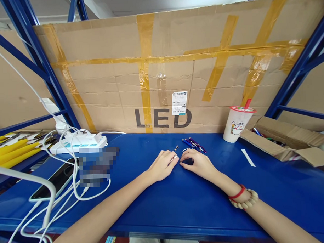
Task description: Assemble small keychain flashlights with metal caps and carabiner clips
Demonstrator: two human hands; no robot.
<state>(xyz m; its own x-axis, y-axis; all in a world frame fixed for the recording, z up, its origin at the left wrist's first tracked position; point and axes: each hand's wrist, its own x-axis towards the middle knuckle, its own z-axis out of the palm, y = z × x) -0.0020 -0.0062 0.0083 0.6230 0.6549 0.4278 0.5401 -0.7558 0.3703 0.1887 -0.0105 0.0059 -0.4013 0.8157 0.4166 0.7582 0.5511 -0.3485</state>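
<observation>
My left hand (163,166) rests low over the blue tabletop, its fingers curled and closed. A small shiny piece (174,157) shows at its fingers, too small to name. Close to its right, my right hand (200,163) is bent into a pinch, thumb and forefinger near the left fingertips. Whatever this pinch holds, if anything, cannot be made out. Just beyond the hands lie small metal bits (176,148). Several slim blue and purple items (194,144) are bunched together behind my right hand.
A lidded cup (237,125) with a red straw stands at the right, beside an open cardboard box (281,140). A white strip (248,157) lies before them. On the left are a power strip (80,142), a phone (55,180) and tangled white cables. Cardboard (118,91) walls the back.
</observation>
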